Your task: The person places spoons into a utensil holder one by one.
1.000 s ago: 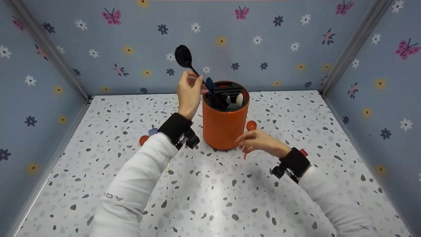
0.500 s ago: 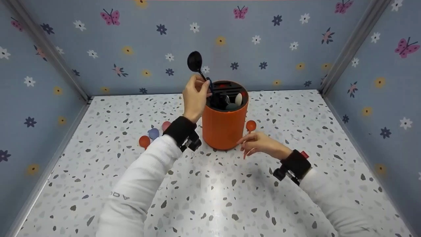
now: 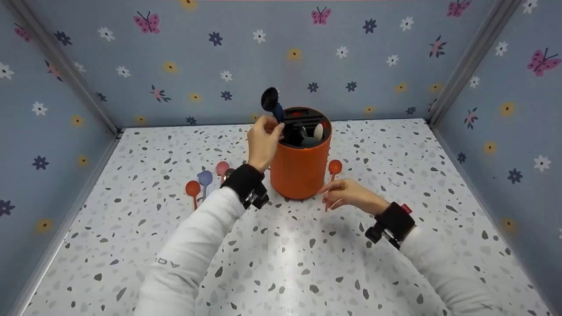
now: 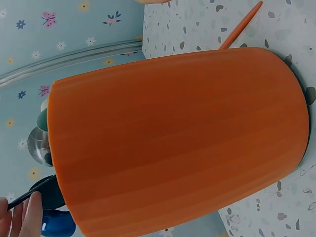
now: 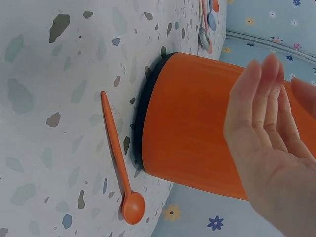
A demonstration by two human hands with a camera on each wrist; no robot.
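My left hand (image 3: 263, 142) pinches the handle of a black spoon (image 3: 269, 99) at the left rim of the orange holder (image 3: 300, 171); its bowl points up and the handle's lower end is hidden. In the left wrist view, fingers (image 4: 30, 217) hold the dark handle beside the holder's mouth, near a blue spoon (image 4: 58, 223). Several utensils stand in the holder, among them a cream one (image 3: 318, 132). My right hand (image 3: 353, 195), fingers relaxed and holding nothing, hovers by the holder's lower right, over an orange spoon (image 5: 133, 207) lying on the table.
Left of the holder, on the speckled table (image 3: 281, 263), lie a red-orange spoon (image 3: 192, 188), a purple spoon (image 3: 205, 177) and a pink spoon (image 3: 222, 167), with a dark one partly behind my left wrist. Flowered panels (image 3: 263, 57) enclose the back and sides.
My left hand has moved right and then down, lowering the black spoon toward the holder. The spoons on the left have come into fuller view. My right hand has barely moved.
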